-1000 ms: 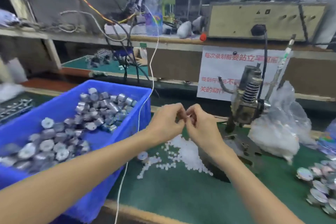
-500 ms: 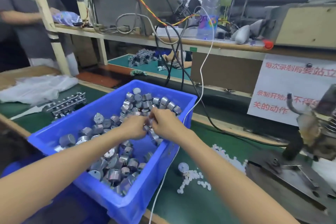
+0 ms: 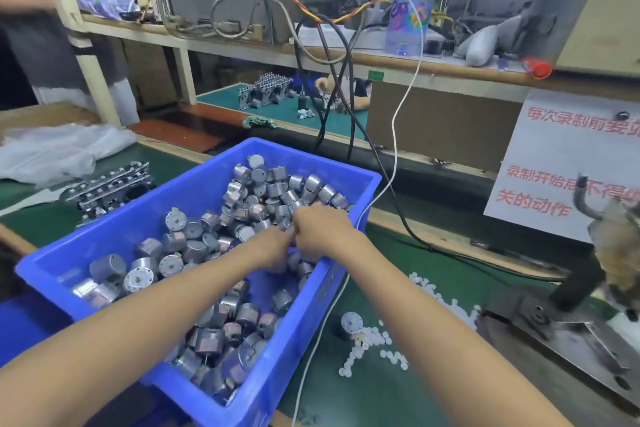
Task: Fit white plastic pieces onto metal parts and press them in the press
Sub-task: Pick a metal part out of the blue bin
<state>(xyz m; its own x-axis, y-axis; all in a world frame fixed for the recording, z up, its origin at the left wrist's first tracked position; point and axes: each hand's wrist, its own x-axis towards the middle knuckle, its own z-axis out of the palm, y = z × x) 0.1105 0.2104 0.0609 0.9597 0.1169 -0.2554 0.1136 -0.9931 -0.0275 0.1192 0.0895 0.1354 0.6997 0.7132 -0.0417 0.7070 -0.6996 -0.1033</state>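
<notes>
- Metal parts (image 3: 194, 232) lie loose in bin (image 3: 277, 374); rummaging may flick one out.
- Left hand (image 3: 273, 250), right hand (image 3: 322, 229) curl into them; what they pinch is hidden.

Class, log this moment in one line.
stage: picking metal parts | left hand: in blue bin | right hand: beside left, grip hidden | white pieces: loose beside bin | press: untouched

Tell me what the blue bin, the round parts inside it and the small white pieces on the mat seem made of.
Blue bin: probably moulded plastic, smooth, uniform colour, faint sheen. Round parts: metal, silvery cans with bright glints. White pieces: likely plastic, milky, slightly translucent, dull.
</notes>
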